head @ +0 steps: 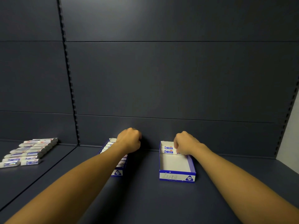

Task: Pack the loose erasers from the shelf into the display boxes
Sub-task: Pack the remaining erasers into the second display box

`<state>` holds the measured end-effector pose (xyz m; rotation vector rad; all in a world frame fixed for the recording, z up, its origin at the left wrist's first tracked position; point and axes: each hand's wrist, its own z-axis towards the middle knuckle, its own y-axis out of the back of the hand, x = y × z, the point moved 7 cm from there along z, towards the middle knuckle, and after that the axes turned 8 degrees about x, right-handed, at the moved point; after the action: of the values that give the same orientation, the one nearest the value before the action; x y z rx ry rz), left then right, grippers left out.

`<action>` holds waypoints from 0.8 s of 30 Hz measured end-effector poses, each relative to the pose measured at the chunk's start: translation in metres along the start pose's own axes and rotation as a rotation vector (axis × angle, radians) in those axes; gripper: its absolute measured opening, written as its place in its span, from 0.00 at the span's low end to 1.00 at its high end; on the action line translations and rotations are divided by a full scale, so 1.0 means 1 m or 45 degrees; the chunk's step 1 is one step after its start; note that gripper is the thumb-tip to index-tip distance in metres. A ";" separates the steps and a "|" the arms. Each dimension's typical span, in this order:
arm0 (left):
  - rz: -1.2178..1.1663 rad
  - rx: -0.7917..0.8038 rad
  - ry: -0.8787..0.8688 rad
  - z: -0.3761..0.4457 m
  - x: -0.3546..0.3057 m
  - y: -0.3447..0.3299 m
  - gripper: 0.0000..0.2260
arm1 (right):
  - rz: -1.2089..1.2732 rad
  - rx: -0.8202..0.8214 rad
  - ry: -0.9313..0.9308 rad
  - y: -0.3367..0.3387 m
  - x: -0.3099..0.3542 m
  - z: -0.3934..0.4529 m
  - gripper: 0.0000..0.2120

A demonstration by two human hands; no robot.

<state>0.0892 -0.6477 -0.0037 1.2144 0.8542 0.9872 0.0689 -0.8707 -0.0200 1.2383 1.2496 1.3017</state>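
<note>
Right display box (177, 176): right hand (186, 143) pinching eraser (178, 153) inside (far end); left hand (129, 139) clenched leftward; loose erasers (29, 152) further left

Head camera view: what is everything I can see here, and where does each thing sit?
right display box: one, blue and white, marked 2B, on the shelf right of centre; mostly unfilled.
erasers in the right box: two showing, white with blue sleeves, at its far end.
left display box: one, blue and white, marked 2B, left of centre; a row of erasers runs its length, partly hidden by the forearm.
loose erasers: a pile too crowded to count, white with blue sleeves, on the shelf section at far left.
shelf: dark blue-grey, with a matching back wall.
left hand: fingers curled, above the far end of the left box; any contents hidden.
right hand: reaches into the right box's far end, fingertips at the erasers.
</note>
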 end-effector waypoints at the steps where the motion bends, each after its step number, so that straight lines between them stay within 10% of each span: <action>1: 0.009 0.000 0.008 -0.004 0.002 0.003 0.11 | 0.042 -0.009 0.006 0.006 0.000 -0.001 0.08; 24: 0.050 -0.063 0.585 -0.188 0.136 0.045 0.09 | 0.080 -0.099 0.558 0.048 0.194 -0.040 0.11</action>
<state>-0.0437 -0.4529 0.0090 0.9773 1.1567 1.3389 0.0158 -0.6837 0.0415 0.9725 1.4529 1.7136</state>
